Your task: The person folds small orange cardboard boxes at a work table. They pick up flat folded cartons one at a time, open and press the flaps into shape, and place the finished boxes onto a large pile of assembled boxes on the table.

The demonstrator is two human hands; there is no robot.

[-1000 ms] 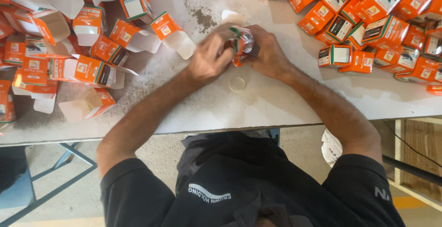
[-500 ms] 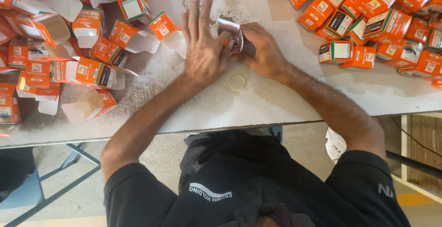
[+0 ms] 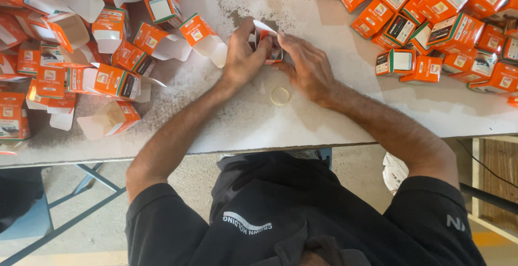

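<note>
The worktop [image 3: 334,120] front edge runs across the view just above the person's torso. A bare strip lies between that edge and the hands, broken only by a small ring [image 3: 279,96] lying flat, just below the right hand [image 3: 305,66]. Open room is confined to this central lane; packages close it in on both sides.

Both hands meet at the lane's middle on one carton [image 3: 265,42], orange and white, its top flap raised. Left hand [image 3: 243,55] fingers are clamped on its left side, right hand fingers pressed to its right side.

Left: open cartons [image 3: 81,55], orange with white insides, flaps loose, lying at all angles, some overlapping. Right: closed boxes [image 3: 431,28], orange with dark and white label panels, packed close, touching.

Worktop pale grey, stained dark near the hands. Below: concrete floor, a metal frame leg at left.
</note>
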